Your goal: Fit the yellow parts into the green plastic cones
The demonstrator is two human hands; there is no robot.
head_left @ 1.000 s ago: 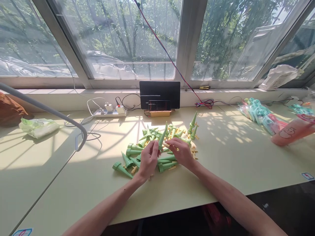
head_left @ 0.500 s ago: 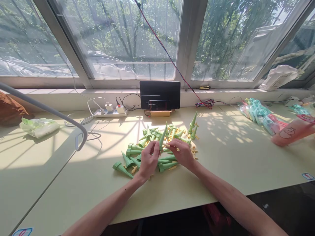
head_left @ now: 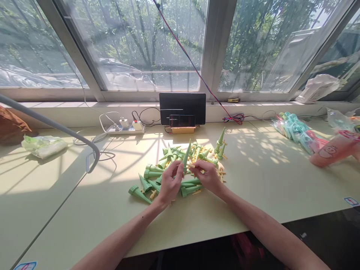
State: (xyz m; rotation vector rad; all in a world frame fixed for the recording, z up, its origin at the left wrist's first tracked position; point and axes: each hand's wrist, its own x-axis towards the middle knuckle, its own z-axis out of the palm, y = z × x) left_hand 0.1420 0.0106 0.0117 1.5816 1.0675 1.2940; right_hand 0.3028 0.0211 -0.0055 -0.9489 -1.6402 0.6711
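Note:
A heap of green plastic cone spikes (head_left: 157,174) mixed with small yellow pegs (head_left: 221,173) lies on the pale table (head_left: 253,180) in front of me. My left hand (head_left: 169,184) is closed on one green cone spike (head_left: 186,154), held tip up above the heap. My right hand (head_left: 207,175) pinches a small yellow peg (head_left: 191,166) and holds it against the side of that cone. Two cones (head_left: 221,144) stand upright at the heap's far right.
A dark tablet (head_left: 182,108) and a phone on a stand (head_left: 182,122) lean at the window sill. A power strip (head_left: 125,128) with cables lies to the left. Coloured plastic packets (head_left: 298,131) lie at the right, a grey curved bar (head_left: 56,127) at the left.
Both hands stay over the heap. The right hand's fingers have shifted slightly on the yellow peg at the cone's side. A clear bag has come into view at the far right.

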